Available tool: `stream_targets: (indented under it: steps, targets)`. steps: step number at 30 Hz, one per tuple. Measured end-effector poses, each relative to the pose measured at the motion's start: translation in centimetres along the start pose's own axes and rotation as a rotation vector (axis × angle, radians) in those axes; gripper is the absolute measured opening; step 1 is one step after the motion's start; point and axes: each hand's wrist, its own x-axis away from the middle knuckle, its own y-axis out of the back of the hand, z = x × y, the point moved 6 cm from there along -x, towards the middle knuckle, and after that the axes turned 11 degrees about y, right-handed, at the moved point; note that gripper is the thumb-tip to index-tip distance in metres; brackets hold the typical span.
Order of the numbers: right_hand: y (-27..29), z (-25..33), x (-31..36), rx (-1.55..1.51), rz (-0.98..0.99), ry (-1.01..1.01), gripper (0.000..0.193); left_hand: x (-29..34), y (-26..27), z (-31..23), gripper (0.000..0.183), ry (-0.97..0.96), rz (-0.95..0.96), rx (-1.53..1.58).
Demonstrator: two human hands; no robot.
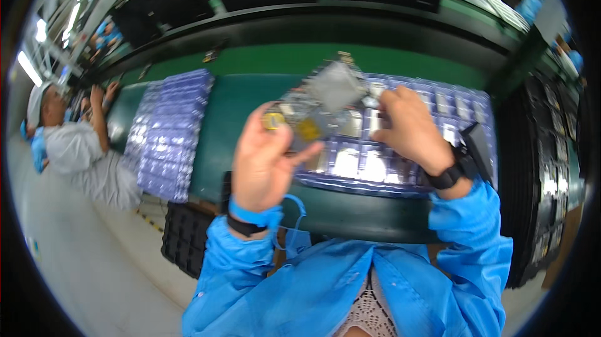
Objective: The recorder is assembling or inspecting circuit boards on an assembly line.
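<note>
Raised over the green worktop, a circuit board [319, 102] with a grey metal plate and a round yellow-rimmed part is tilted and slightly blurred. My left hand [263, 155] grips its lower left side, thumb across the front. To the board's right, my right hand [410, 127] has its fingers curled in a pinch; whatever is between the fingertips is too small to make out. Beneath both hands lies a clear bluish plastic tray [394, 190], its pockets filled with several silvery flat parts. Part of the tray is hidden by the board and my right hand.
Another clear plastic tray [175, 130] lies to the left on the worktop [238, 105]. Tall stacked black trays [532, 180] stand at the right, and a black tray [184, 237] sits below the left edge. A co-worker [75, 130] is at far left. A coiled blue cord [300, 205] hangs by my left wrist.
</note>
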Motion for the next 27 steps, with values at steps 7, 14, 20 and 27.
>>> stream_targets:
  steps: [7,14,20,27]
  targets:
    - [1.9,-2.4,3.0,-1.017,-0.242,-0.233,0.012,0.9,-1.6,1.9,0.032,0.000,0.010,-0.011]
    - [6.9,-2.9,7.8,-1.313,-0.471,-0.265,0.014,-0.5,-4.6,5.3,0.036,0.146,0.137,-0.024]
    - [5.8,-1.6,8.2,-1.179,-0.230,-0.220,0.031,-1.3,-7.1,7.9,0.039,0.208,0.194,-0.166]
    - [5.1,-2.4,9.2,-1.166,-0.368,-0.256,0.012,-1.2,-8.1,9.2,0.039,0.285,0.234,-0.200]
